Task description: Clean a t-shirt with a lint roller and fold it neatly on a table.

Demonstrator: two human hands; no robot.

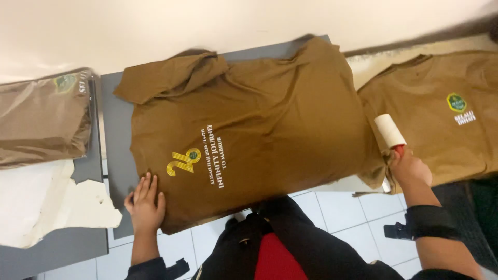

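A second brown shirt [441, 114] is lying flat at the right, just beside the grey bench [116, 129]. A folded brown shirt in a clear bag [44, 119] is resting at the left, with torn white paper [52, 202] lying below it. White floor tiles [342, 212] are showing underneath.

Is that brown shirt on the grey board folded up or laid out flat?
Spread out. The brown shirt lies open across the grey board, print showing, one sleeve crumpled; left hand presses its edge.

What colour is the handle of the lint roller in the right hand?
Red. The lint roller has a white roll; its handle shows just above the right hand in the head view.
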